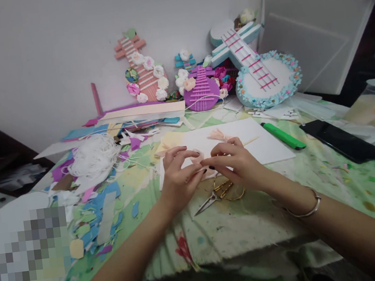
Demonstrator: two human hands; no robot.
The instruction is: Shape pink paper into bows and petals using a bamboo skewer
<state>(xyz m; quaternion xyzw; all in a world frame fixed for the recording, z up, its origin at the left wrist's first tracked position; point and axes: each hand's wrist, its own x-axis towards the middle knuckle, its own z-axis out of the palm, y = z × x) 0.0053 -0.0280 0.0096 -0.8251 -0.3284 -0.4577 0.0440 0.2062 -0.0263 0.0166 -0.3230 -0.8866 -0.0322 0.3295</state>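
Note:
Both hands meet over a white board [252, 142] at the middle of the table. A small piece of pale pink paper [197, 158] is pinched between the fingertips of my left hand [181, 175]. My right hand [233, 160] touches the same piece with its fingers drawn together. Just below the hands lie gold-handled scissors [211, 199], their blades toward the lower left. A pink paper tuft [219, 134] rests on the board behind my right hand, near a thin stick [251, 141].
Paper scraps [88, 219] and white string [92, 156] cover the left side. Decorated paper instruments [201, 87] lean on the wall behind. A green marker [283, 136], a black phone [343, 141] and a plastic container [374, 103] are at the right.

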